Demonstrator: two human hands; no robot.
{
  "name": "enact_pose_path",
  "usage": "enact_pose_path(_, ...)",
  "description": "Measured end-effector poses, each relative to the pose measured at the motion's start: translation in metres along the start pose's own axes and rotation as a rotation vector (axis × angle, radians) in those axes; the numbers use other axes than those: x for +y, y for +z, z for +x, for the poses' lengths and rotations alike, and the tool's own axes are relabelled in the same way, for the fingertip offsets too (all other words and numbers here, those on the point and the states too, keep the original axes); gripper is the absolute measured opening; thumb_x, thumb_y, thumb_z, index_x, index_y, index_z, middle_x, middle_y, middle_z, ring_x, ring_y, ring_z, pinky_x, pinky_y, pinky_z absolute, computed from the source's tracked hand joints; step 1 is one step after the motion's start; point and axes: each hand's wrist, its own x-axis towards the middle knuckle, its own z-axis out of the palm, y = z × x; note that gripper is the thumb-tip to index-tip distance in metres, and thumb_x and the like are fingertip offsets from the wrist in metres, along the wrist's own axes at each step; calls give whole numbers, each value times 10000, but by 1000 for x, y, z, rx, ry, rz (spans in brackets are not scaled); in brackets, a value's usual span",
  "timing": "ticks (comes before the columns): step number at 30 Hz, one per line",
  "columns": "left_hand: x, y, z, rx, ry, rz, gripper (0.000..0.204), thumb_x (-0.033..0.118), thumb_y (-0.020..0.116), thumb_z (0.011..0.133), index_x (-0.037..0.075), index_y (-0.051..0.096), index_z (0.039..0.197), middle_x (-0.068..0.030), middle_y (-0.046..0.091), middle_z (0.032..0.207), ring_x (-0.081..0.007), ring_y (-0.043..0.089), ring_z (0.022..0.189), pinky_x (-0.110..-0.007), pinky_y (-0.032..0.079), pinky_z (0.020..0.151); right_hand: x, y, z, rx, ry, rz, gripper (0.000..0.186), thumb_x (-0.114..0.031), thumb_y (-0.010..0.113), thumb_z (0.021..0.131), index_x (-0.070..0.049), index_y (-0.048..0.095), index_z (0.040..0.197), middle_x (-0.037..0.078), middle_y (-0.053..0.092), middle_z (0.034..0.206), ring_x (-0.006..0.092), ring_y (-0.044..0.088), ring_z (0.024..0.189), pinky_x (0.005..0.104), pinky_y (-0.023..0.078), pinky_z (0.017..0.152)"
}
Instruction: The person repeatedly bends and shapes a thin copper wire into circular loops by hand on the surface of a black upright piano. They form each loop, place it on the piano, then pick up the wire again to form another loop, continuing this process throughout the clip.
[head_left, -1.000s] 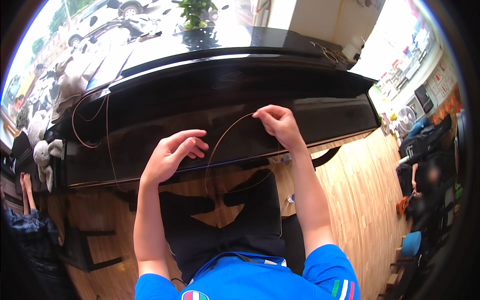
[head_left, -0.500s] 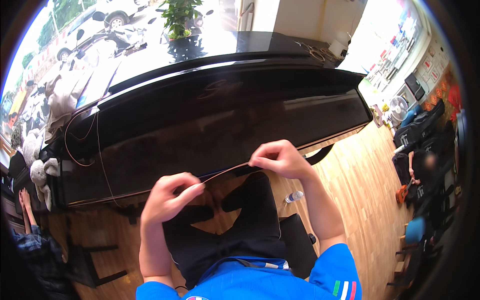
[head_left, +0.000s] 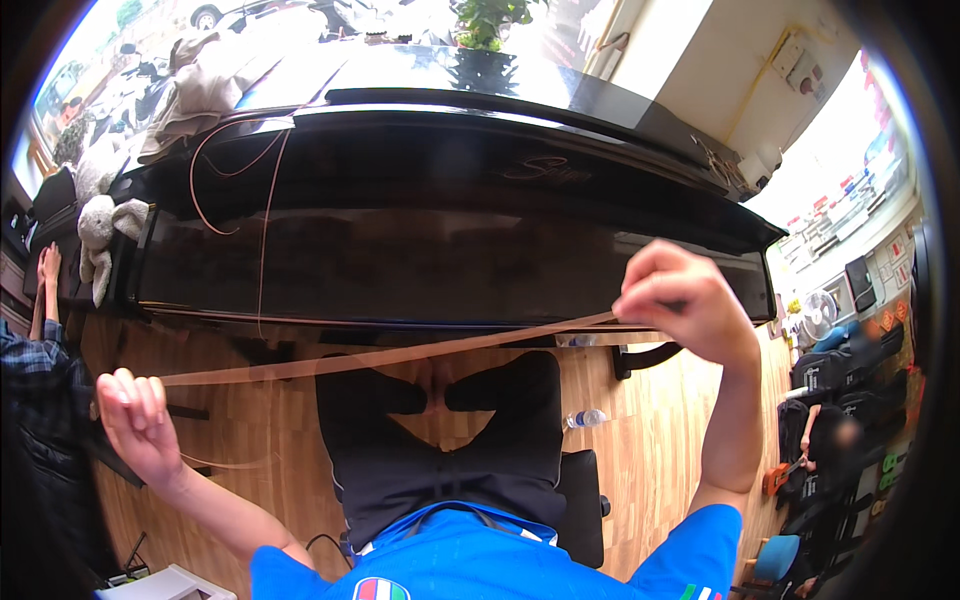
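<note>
Between my hands runs a thin copper-brown cord (head_left: 400, 356), stretched wide above my lap and blurred into a band. Far to the left, my left hand (head_left: 140, 425) is closed with its fingers curled on one end of it. A loose tail of the cord hangs below that hand. My right hand (head_left: 690, 300), higher and to the right, pinches the other end in front of the piano's lower right side. A black upright-looking piano (head_left: 420, 250) stands ahead of my knees, its front shut. Over its left part hang similar thin cords (head_left: 268, 210).
A grey plush rabbit (head_left: 97, 225) and beige cloth (head_left: 200, 95) lie at the piano's left end. Beside it, another person's hands (head_left: 48, 268) rest on a dark surface. A plastic bottle (head_left: 585, 418) is on the wooden floor near my right leg. A potted plant (head_left: 485, 25) stands behind.
My hands have moved far apart, the left outward and down, the right outward and up. The cord between them has gone from a short arc to a long stretch. My view has shifted.
</note>
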Motion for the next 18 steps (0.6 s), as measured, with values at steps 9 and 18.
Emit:
enact_pose_path(9,30,5,16,46,262,-92,221,196,434,1086,90,466,895,36,311,631,-63,227,507,-261,238,560,-48,-36,170,527,-272,-415,181,-182,654,961,-34,744,1012,68,722,782,98,685,702,241,521,689)
enact_pose_path(18,0,18,8,-10,195,12,199,234,489,1064,71,478,950,22,362,698,-56,285,518,-257,264,559,-39,-24,297,505,-334,-182,208,-170,660,945,12,733,1016,141,741,845,176,709,705,312,549,641)
